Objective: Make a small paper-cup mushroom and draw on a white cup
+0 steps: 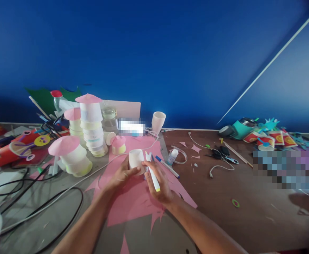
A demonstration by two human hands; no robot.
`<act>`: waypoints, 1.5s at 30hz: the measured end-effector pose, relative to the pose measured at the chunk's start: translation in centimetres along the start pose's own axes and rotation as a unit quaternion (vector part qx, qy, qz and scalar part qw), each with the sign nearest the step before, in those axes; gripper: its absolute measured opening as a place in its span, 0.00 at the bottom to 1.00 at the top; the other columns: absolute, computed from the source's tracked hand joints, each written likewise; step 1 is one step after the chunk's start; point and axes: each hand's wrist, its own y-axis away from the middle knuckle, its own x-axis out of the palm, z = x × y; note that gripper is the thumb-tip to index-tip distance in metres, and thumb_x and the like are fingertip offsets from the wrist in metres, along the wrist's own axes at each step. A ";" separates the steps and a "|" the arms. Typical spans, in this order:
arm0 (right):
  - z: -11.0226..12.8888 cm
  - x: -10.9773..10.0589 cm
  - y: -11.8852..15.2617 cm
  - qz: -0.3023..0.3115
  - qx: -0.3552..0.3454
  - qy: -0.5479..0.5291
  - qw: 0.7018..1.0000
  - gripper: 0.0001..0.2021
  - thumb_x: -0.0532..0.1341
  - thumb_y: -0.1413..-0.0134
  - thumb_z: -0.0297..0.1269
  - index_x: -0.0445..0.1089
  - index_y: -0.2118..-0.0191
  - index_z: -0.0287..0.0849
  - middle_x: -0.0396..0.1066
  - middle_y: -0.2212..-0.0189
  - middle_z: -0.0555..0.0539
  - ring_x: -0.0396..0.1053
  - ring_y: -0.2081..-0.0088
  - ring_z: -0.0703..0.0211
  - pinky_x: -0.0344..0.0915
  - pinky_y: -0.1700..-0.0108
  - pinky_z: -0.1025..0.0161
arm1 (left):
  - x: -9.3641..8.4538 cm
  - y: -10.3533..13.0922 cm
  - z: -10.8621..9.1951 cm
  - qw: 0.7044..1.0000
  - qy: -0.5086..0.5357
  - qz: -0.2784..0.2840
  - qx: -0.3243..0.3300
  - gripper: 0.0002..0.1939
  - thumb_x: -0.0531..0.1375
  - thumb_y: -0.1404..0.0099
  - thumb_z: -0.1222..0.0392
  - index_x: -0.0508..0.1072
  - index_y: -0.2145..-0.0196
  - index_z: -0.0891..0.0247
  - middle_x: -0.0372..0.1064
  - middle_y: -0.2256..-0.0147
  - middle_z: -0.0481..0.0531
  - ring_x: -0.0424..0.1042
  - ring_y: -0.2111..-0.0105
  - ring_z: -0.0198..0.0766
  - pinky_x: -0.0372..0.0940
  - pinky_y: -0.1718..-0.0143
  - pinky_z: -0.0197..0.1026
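My left hand is wrapped round the lower left side of a white paper cup, tilted with its side facing my right hand. A white marker with a yellow end lies between the fingers and thumb of my right hand. Its upper end is close to the cup's side; whether it touches I cannot tell. Beneath both hands spreads a pink paper sheet. Just right of the cup, a blue-and-white marker rests on that sheet, beside a small white bottle.
At left stand a tall stack of paper cups and shorter cup towers with pink cone roofs. Black cables loop across the left. At right are pink scraps, a white cable and a teal tumbler.
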 end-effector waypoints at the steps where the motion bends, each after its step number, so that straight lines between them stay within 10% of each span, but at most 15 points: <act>1: -0.1 0.0 0.0 0.000 -0.003 0.005 1.000 0.20 0.52 0.31 0.30 0.61 0.37 0.48 0.76 0.51 0.42 0.75 0.50 0.50 0.75 0.47 0.50 | 0.0 0.0 0.0 1.000 -0.003 -0.005 0.000 0.29 0.70 0.41 0.49 0.71 0.45 0.60 0.75 0.48 0.56 0.73 0.50 0.53 0.68 0.50 0.47; 45: -0.6 0.7 0.9 0.006 -0.073 -0.026 0.997 0.22 0.56 0.33 0.33 0.63 0.36 0.54 0.74 0.57 0.43 0.75 0.47 0.48 0.76 0.46 0.48 | 0.8 0.3 -0.7 0.998 -0.042 -0.043 0.011 0.27 0.69 0.42 0.44 0.71 0.51 0.61 0.74 0.54 0.56 0.72 0.56 0.49 0.67 0.55 0.44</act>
